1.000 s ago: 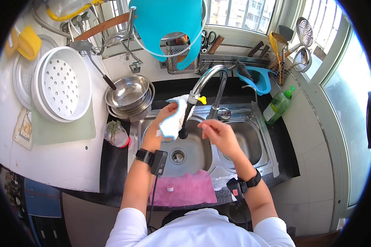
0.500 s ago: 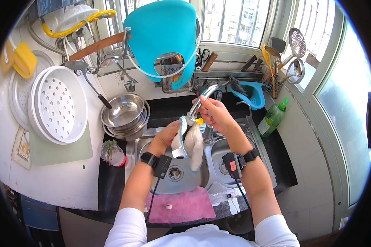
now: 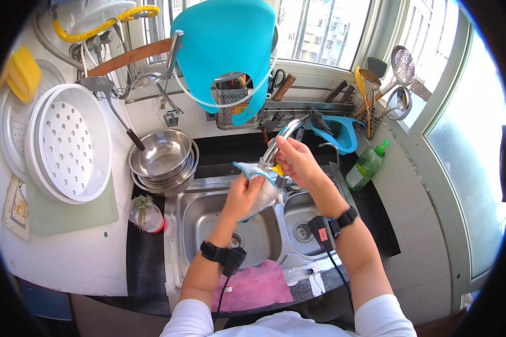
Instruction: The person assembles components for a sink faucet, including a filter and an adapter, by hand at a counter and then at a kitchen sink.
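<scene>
In the middle of the frame I see the person's left grip (image 3: 245,197) closed on a white, blue-edged cloth (image 3: 267,196), bunched against the lower end of a curved chrome faucet spout (image 3: 270,151). The spout slants from upper right to lower left; the right grip (image 3: 297,160) is curled round it, above and right of the cloth, so the left is the nearer one

Left fingers (image 3: 256,183) curl near curled right fingers (image 3: 287,147).
</scene>
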`<state>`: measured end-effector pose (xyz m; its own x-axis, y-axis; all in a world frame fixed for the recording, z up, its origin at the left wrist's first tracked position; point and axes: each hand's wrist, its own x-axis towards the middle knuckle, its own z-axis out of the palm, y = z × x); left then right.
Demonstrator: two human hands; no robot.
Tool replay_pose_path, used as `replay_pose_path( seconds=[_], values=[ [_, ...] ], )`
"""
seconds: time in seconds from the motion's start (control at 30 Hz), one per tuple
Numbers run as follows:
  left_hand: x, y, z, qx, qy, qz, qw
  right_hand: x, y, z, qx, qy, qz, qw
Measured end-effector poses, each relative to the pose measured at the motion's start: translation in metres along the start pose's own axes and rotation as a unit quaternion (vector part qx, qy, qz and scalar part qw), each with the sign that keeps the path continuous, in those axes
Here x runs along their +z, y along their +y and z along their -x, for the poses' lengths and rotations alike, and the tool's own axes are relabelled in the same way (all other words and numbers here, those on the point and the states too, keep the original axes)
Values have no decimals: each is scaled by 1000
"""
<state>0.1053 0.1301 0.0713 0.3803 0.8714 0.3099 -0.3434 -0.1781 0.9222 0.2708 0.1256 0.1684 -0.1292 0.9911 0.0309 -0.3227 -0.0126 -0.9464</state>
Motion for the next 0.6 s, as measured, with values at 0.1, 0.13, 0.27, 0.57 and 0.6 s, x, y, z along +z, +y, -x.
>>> replay_pose_path(
  seconds=[0.1,0.13,0.27,0.57,0.6],
  values=[
    [-17,18,-23,-29,-165,-62,984,-5,-1,0,17,-18,11,1000],
    [-26,16,-37,-134,-223,44,965,-3,-1,-3,24,-26,16,999],
    [-30,20,-63,-235,-333,152,900,-3,-2,-8,30,-39,17,999],
    [13,24,-35,-145,-141,49,978,-5,-1,0,7,-9,43,999],
    [13,22,-33,-135,-123,23,983,-4,-1,1,6,-2,44,999]
  ],
)
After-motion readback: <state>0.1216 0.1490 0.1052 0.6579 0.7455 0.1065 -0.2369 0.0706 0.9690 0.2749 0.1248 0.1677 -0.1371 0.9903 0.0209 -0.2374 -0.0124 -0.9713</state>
